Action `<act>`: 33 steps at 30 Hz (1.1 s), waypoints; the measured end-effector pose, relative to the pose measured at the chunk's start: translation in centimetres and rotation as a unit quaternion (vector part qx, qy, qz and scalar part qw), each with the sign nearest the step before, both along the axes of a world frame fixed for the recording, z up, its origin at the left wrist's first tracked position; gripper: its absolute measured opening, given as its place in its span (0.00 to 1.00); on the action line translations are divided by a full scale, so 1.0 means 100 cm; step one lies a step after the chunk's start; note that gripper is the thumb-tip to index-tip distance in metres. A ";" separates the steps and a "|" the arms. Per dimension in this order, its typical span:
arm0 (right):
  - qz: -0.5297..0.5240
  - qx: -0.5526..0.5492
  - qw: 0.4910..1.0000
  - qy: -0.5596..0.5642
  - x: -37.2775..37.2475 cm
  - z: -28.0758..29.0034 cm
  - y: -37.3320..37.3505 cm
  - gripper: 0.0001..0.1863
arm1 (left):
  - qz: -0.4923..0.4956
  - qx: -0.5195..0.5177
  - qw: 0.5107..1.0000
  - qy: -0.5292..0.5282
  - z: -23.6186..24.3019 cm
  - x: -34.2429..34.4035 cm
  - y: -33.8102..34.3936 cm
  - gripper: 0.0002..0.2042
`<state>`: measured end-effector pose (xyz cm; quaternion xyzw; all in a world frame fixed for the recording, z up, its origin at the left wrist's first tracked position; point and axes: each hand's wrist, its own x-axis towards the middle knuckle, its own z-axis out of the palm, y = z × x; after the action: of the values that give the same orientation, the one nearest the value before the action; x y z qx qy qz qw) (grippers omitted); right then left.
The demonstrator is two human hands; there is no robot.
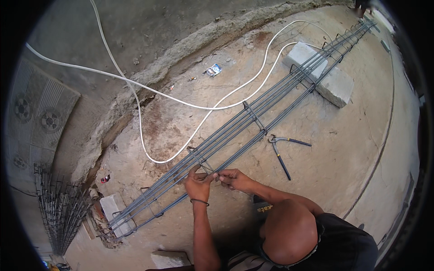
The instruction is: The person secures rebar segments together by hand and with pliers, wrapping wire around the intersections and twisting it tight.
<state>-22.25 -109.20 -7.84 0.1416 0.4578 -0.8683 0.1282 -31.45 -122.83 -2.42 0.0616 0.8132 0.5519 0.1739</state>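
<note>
A long cage of grey steel rebar [226, 131] slants from lower left to upper right, with square wire stirrups around its bars. My left hand [197, 187] is closed at the lower corner of one stirrup [197, 156], its thumb stretched toward the near bar. Meeting it there, my right hand [235, 179] has its fingertips pinched together; whatever is between them is too small to make out. Right of the cage, pincers [274, 140] with dark handles lie spread apart on the ground.
Concrete blocks [335, 86] and a pale block [113, 208] prop the cage. A white hose [178, 103] loops across the ground beyond it. Bundled stirrups [61, 207] stand at lower left. A crumpled wrapper [213, 70] lies near the broken concrete edge [181, 54].
</note>
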 end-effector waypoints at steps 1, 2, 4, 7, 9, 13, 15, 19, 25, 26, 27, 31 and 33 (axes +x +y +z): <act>-0.004 0.063 0.997 0.037 0.000 -0.005 0.001 0.09 | 0.011 0.066 0.998 -0.019 0.004 0.002 0.002 0.18; -0.008 0.127 0.989 0.073 0.001 -0.009 0.002 0.08 | 0.007 0.066 0.998 -0.019 0.008 0.000 0.003 0.18; -0.005 0.160 0.984 0.082 0.000 -0.009 0.003 0.08 | 0.003 0.053 0.997 -0.050 0.015 -0.006 0.002 0.16; 0.011 0.243 0.966 0.088 -0.004 0.006 0.007 0.08 | -0.009 0.102 0.995 -0.002 0.007 -0.014 -0.006 0.13; 0.023 0.293 0.952 0.085 -0.009 0.011 0.011 0.08 | -0.004 0.101 0.995 -0.015 0.007 -0.016 -0.007 0.10; 0.046 0.392 0.911 0.119 -0.012 0.020 0.020 0.09 | -0.006 0.064 0.997 -0.032 0.017 -0.010 -0.001 0.06; 0.051 0.427 0.893 0.130 -0.012 0.031 0.015 0.10 | -0.006 0.011 0.999 0.045 0.003 -0.006 -0.011 0.07; -0.018 0.588 0.793 0.157 0.003 0.050 -0.012 0.12 | 0.029 -0.007 0.996 0.085 0.007 0.005 -0.007 0.08; -0.037 0.621 0.774 0.116 0.001 0.065 -0.025 0.15 | 0.032 0.063 0.996 0.055 0.018 0.018 -0.008 0.06; -0.042 0.619 0.777 0.107 0.000 0.067 -0.026 0.14 | 0.024 0.097 0.993 0.058 0.018 0.019 -0.010 0.04; -0.048 0.616 0.780 0.098 0.000 0.069 -0.027 0.14 | 0.027 0.097 0.993 0.058 0.019 0.024 -0.014 0.04; -0.082 0.623 0.769 0.118 -0.003 0.069 -0.020 0.11 | -0.081 -0.014 0.948 0.308 0.020 0.034 -0.022 0.06; 0.020 0.586 0.803 0.108 -0.010 0.085 -0.007 0.10 | -0.114 -0.021 0.907 0.406 0.011 0.032 -0.029 0.10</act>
<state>-23.29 -109.92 0.61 0.0855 0.8929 -0.4419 -0.0118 -28.20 -125.68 -1.28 0.3686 0.8125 0.4385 -0.1083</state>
